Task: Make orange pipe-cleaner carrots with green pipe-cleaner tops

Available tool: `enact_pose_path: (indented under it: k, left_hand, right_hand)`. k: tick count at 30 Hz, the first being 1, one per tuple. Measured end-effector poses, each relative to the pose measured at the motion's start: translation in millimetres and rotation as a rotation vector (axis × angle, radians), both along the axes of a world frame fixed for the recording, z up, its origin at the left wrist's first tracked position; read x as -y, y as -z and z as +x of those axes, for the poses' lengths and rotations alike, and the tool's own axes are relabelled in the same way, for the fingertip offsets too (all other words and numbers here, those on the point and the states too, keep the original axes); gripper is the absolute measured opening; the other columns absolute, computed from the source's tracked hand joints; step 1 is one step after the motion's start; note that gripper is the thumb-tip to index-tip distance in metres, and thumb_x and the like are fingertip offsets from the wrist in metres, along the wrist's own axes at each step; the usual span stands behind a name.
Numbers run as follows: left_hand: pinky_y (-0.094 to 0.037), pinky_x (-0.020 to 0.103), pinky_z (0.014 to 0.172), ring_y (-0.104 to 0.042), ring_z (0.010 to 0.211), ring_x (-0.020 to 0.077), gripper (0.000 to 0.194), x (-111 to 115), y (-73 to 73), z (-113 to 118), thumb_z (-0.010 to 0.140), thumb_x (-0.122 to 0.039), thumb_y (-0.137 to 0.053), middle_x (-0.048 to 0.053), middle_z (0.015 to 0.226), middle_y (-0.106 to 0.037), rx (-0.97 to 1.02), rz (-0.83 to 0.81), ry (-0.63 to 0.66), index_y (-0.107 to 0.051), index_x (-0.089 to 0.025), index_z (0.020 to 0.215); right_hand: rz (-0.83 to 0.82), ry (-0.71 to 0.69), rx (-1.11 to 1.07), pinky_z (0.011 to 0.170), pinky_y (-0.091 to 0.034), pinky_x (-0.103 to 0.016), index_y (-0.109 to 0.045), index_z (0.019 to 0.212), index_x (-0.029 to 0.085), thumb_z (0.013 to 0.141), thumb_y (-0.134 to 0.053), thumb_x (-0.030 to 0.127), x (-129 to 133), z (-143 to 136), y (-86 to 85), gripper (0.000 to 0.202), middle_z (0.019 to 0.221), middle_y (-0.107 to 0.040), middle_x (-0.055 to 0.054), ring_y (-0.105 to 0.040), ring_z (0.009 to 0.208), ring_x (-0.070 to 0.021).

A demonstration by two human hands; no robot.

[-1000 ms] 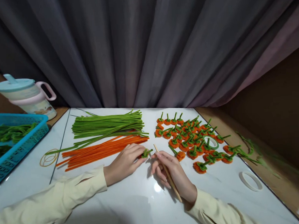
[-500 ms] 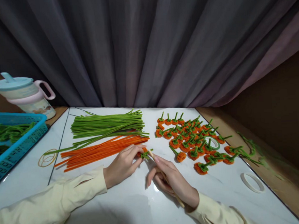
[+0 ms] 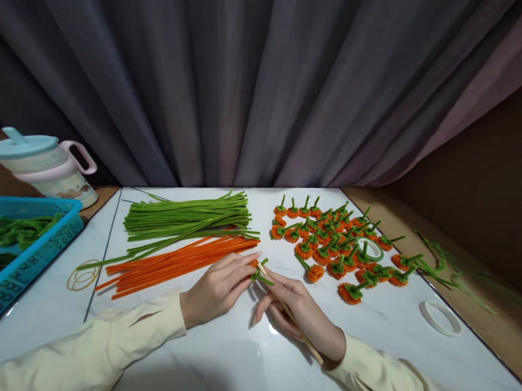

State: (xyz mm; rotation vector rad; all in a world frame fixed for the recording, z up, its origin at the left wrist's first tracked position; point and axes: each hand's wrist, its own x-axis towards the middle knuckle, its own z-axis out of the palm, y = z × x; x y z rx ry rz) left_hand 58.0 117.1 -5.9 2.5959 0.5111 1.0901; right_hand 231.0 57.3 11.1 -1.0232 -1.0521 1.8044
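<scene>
My left hand (image 3: 217,286) pinches a small orange pipe-cleaner pumpkin (image 3: 254,263) between thumb and fingers. Most of the pumpkin is hidden; its green pipe-cleaner ends (image 3: 263,279) stick out to the right. In my right hand (image 3: 301,307) lies a thin wooden stick (image 3: 314,354), gripped like a pen. The stick's tip touches or crosses the green ends; I cannot tell which. To the right lie many similar orange pumpkins with green stems (image 3: 315,273), and behind my left hand is a bundle of orange pipe cleaners (image 3: 176,264).
Green pipe cleaners (image 3: 186,217) lie at the back. A blue basket (image 3: 69,232) with green pieces and a lidded cup (image 3: 40,169) stand on the left, near rubber bands (image 3: 83,286). A green-edged tape roll (image 3: 370,249) rests among the pumpkins; a white ring (image 3: 440,319) lies at right.
The green ends at the pumpkin now spread further toward my right hand, and the pumpkin has turned slightly in my left fingers. The stick stays in my right hand, nearly in place.
</scene>
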Motion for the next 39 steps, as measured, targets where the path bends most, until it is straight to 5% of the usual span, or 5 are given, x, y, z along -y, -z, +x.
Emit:
enact_pose_path:
  k: [23, 39]
  left_hand:
    - [-0.048, 0.038, 0.080, -0.050, 0.101, 0.0229, 0.049, -2.2, 0.0, -4.0, 0.079, -0.001, -0.044, 0.019, 0.125, -0.049, -0.008, 0.147, 0.089, -0.039, -0.015, 0.126]
    - [-0.049, 0.037, 0.077, -0.049, 0.099, 0.0232, 0.037, -0.9, -3.8, -6.7, 0.080, -0.003, -0.040, 0.018, 0.122, -0.052, -0.129, 0.249, 0.073, -0.047, -0.012, 0.115]
  right_hand:
    - [-0.035, -0.038, -0.036, 0.025, -0.019, -0.015, -0.046, 0.119, 0.009, 0.085, -0.041, 0.046, -1.6, 2.4, 0.3, 0.051, 0.060, -0.067, -0.008, -0.024, 0.022, -0.0020]
    - [0.019, -0.040, 0.048, 0.027, -0.021, -0.015, -0.040, 0.128, 0.010, 0.084, -0.042, 0.049, 0.3, 0.6, -1.5, 0.059, 0.051, -0.065, -0.005, -0.027, 0.021, -0.0028]
